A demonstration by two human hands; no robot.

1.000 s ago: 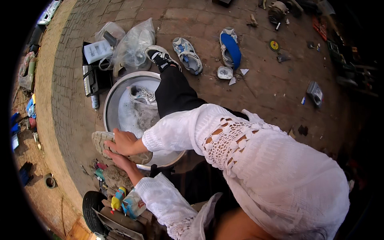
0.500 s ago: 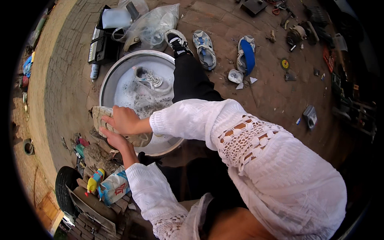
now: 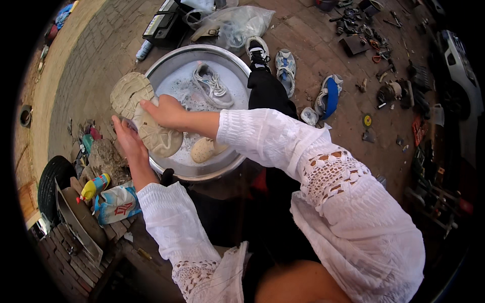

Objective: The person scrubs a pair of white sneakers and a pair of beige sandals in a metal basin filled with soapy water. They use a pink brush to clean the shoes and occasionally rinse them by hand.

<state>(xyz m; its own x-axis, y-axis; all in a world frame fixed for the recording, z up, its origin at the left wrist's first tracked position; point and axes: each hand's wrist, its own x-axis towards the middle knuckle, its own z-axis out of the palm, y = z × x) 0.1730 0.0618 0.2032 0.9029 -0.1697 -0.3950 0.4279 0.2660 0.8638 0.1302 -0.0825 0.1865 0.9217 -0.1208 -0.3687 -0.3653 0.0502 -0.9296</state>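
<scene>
Head view, left to right. At far left a black rubber tyre (image 3: 49, 182) lies on the brick paving (image 3: 81, 65), with a yellow squeeze bottle (image 3: 94, 187) and a printed white-and-blue pouch (image 3: 117, 204) just beside it. The left hand (image 3: 129, 141) rises from the lower edge in a white lace-cuffed sleeve; its fingers (image 3: 118, 126) are stretched and slightly apart, pressed flat against the near edge of a worn beige shoe (image 3: 144, 118). The shoe is held sole-up over the left rim of a round, shiny metal basin (image 3: 202, 171), heel end projecting beyond the rim; its sole is pale, ridged and dirt-stained. The right hand (image 3: 166, 112) lies on top of the sole, its fingers (image 3: 149, 105) curled together and clamped on the shoe's upper edge, so the shoe sits between both hands. Inside the basin, foamy grey water holds a grey laced sneaker (image 3: 212, 86) near the far side and a smooth cream shoe (image 3: 207, 149) near the close rim. Beyond the basin lie a crumpled clear plastic bag (image 3: 237, 25), a black-and-white sneaker (image 3: 258, 51), a blue-grey sandal (image 3: 285, 68) and a blue-and-white shoe (image 3: 327, 96). Scattered dark metal tools (image 3: 374, 40) occupy the far right.
</scene>
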